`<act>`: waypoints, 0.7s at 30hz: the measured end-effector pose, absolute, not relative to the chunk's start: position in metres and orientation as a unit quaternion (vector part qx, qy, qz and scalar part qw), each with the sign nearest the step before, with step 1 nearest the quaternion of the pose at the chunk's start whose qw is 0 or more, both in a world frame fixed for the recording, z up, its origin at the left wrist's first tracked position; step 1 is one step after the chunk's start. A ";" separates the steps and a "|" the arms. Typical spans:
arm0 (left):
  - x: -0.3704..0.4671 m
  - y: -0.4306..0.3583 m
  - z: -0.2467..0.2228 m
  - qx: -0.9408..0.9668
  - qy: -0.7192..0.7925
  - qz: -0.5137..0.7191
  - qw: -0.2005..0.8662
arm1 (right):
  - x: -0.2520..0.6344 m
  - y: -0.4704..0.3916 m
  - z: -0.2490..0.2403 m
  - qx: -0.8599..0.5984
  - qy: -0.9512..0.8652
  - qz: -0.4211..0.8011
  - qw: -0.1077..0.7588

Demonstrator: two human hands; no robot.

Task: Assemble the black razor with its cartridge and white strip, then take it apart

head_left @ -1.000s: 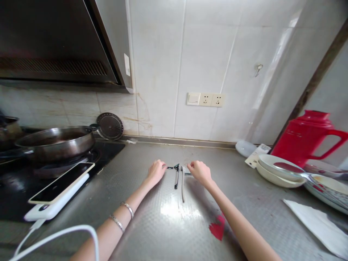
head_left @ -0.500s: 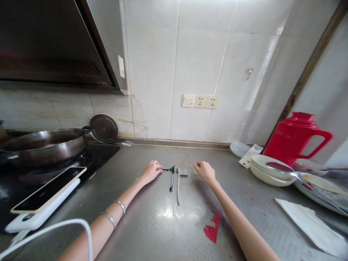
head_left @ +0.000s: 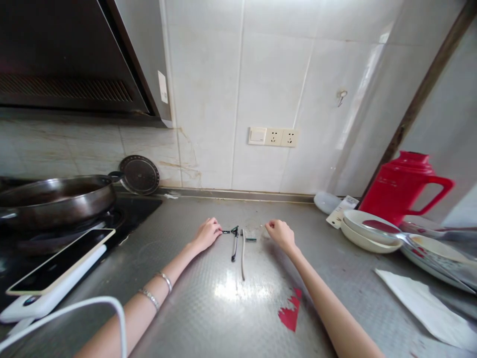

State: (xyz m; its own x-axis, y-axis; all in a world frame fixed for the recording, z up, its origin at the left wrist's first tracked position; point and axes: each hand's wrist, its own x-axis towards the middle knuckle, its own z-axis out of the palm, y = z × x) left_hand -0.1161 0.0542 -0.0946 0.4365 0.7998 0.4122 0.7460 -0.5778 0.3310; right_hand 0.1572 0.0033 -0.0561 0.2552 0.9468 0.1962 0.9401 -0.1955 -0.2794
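Note:
My left hand rests low over the steel counter, fingers curled and pinched at the end of a thin black piece. That piece points toward a black and silver razor, which lies with its handle toward me. Right of the razor lies a slim pale grey stick. Close beside its top is a small dark green strip with something clear around it. My right hand is closed on the counter to the right; what its fingers hold, if anything, cannot be made out.
A pan stands on the stove at left, near a phone on a white power bank with a cable. Stacked bowls, a red thermos jug and white paper are at right. A torn red scrap lies in front.
The view has shifted slightly. Both hands keep nearly the same places and poses, and the small things between them lie as before.

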 end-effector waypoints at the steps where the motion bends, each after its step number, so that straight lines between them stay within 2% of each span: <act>1: -0.116 0.054 -0.095 0.844 0.460 0.271 0.050 | 0.157 0.003 -0.057 -0.771 -0.612 0.010 0.174; 10: -0.114 0.053 -0.094 0.854 0.453 0.257 0.012 | 0.158 0.005 -0.061 -0.759 -0.623 0.002 0.189; 14: -0.115 0.055 -0.093 0.844 0.460 0.274 0.032 | 0.155 0.007 -0.063 -0.747 -0.625 0.007 0.228; 18: -0.114 0.052 -0.087 0.826 0.449 0.325 0.100 | 0.143 0.008 -0.061 -0.632 -0.698 0.053 0.332; 21: -0.109 0.046 -0.077 0.815 0.437 0.346 0.158 | 0.129 0.002 -0.057 -0.505 -0.780 0.065 0.365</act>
